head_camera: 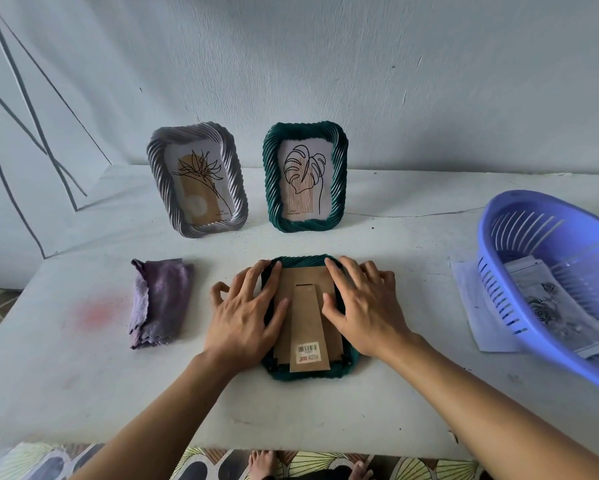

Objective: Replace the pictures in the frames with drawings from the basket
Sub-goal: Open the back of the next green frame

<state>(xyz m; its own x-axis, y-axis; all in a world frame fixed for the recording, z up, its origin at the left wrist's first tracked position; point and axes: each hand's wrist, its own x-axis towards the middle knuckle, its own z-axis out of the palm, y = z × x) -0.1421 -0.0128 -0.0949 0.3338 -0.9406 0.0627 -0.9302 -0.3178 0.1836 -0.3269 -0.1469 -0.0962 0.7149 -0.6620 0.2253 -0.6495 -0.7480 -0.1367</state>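
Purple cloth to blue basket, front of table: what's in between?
Head view: a green frame lying face down, cardboard back up, left hand and right hand resting on it. A white sheet sticks out beside the basket.

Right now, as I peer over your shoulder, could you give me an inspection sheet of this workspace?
Surface: white table, reddish smudge at left.
Job's things: face-down green frame, cardboard back up; grey frame and upright green frame standing behind, line drawings inside; blue basket at right holding drawings.
Clutter: folded purple cloth at left; white paper under the basket.
Grippers: left hand and right hand, fingers spread, press on the face-down green frame.
Cables: thin dark line across the table's right rear; cable or crack, cannot tell.
Surroundings: pale wall, patterned floor, bare feet below the table edge.
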